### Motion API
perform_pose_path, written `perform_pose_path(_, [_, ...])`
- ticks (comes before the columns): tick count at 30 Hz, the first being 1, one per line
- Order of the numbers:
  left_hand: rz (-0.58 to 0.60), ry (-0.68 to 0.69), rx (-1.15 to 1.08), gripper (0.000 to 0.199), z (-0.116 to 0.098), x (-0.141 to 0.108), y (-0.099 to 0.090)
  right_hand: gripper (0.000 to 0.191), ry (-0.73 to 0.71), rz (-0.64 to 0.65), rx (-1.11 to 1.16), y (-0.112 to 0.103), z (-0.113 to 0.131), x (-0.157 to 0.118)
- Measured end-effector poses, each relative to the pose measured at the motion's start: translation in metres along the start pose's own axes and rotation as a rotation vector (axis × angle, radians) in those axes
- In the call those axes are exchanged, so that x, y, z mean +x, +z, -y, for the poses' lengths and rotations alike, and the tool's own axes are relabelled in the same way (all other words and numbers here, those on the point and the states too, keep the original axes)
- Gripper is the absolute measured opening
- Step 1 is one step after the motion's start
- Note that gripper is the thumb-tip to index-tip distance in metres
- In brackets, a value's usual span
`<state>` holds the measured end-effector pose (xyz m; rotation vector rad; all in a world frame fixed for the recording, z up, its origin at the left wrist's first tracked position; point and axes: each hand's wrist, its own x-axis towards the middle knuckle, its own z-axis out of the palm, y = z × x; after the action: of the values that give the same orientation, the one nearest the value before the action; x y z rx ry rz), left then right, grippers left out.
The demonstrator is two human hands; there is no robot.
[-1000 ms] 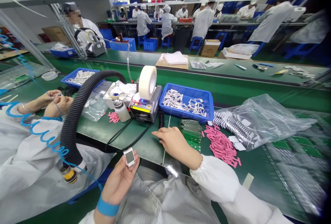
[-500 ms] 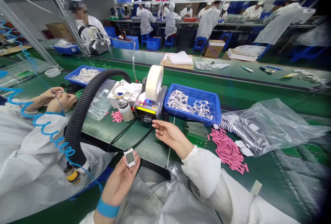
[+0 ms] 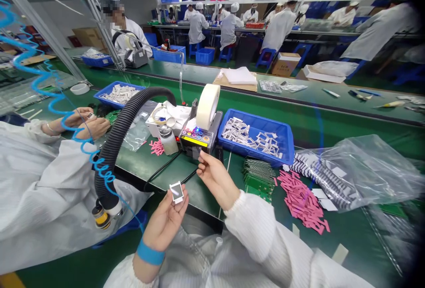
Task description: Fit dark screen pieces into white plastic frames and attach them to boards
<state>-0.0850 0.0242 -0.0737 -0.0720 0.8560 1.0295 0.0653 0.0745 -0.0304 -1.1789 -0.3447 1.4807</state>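
My left hand (image 3: pixel 164 221), with a blue band at its wrist, holds a small display screen in a white frame (image 3: pixel 177 193), its face turned up and catching a reflection. My right hand (image 3: pixel 215 177) is at the front of a tape dispenser (image 3: pixel 194 139), thumb and forefinger pinched on what looks like a short translucent strip of tape (image 3: pixel 195 152). A large cream tape roll (image 3: pixel 207 107) stands upright in the dispenser. Right of it, a blue tray (image 3: pixel 288 146) holds many white frames (image 3: pixel 235 130).
Green circuit boards (image 3: pixel 259 184), pink strips (image 3: pixel 302 204) and a clear plastic bag (image 3: pixel 368 173) lie to the right. A glass bottle (image 3: pixel 168 141) stands left of the dispenser. A black ribbed hose (image 3: pixel 114 150) arches beside a co-worker's hands (image 3: pixel 91 124). A blue coiled cord (image 3: pixel 69 119) hangs at left.
My right thumb and fingers have closed together at the dispenser's outlet. The framed screen in my left hand has tilted slightly and now shows a reflection. The whole view has shifted.
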Motion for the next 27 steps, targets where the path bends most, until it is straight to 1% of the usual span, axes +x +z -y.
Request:
perform_pose_path(2, [0.017, 0.000, -0.016, 0.024, 0.004, -0.003, 0.010, 0.019, -0.085, 0.121, -0.103, -0.004, 0.005, -0.034])
perform_pose_path(3, [0.038, -0.011, -0.021, 0.025, 0.007, -0.006, 0.015, 0.017, -0.153, 0.184, -0.198, -0.007, 0.007, -0.052])
perform_pose_path(4, [0.062, -0.028, -0.024, 0.024, 0.011, -0.009, 0.020, 0.014, -0.296, 0.264, -0.399, -0.011, 0.008, -0.069])
perform_pose_path(5, [0.095, -0.056, -0.023, 0.023, 0.016, -0.012, 0.025, 0.011, -0.416, 0.281, -0.552, -0.015, 0.009, -0.084])
perform_pose_path(6, [0.134, -0.091, -0.019, 0.022, 0.021, -0.015, 0.029, 0.009, -0.525, 0.285, -0.694, -0.019, 0.008, -0.095])
perform_pose_path(7, [0.170, -0.125, -0.016, 0.022, 0.027, -0.018, 0.033, 0.010, -0.608, 0.258, -0.796, -0.023, 0.008, -0.103])
perform_pose_path(10, [0.262, -0.188, -0.016, 0.027, 0.041, -0.025, 0.040, 0.011, -0.707, 0.108, -0.885, -0.032, 0.005, -0.108])
perform_pose_path(12, [0.325, -0.193, -0.026, 0.028, 0.047, -0.027, 0.043, 0.011, -0.742, 0.022, -0.896, -0.037, 0.004, -0.104])
perform_pose_path(14, [0.386, -0.184, -0.035, 0.026, 0.050, -0.028, 0.045, 0.011, -0.773, -0.037, -0.900, -0.041, 0.005, -0.100])
perform_pose_path(18, [0.423, -0.148, -0.047, 0.025, 0.053, -0.029, 0.049, 0.012, -0.787, -0.076, -0.854, -0.046, 0.008, -0.097])
perform_pose_path(22, [0.403, -0.106, -0.042, 0.026, 0.057, -0.030, 0.053, 0.014, -0.686, -0.052, -0.697, -0.048, 0.008, -0.096])
perform_pose_path(25, [0.379, -0.089, -0.033, 0.030, 0.059, -0.030, 0.054, 0.015, -0.599, 0.033, -0.540, -0.048, 0.006, -0.097])
perform_pose_path(27, [0.364, -0.096, -0.028, 0.032, 0.059, -0.029, 0.053, 0.014, -0.586, 0.086, -0.505, -0.047, 0.005, -0.099])
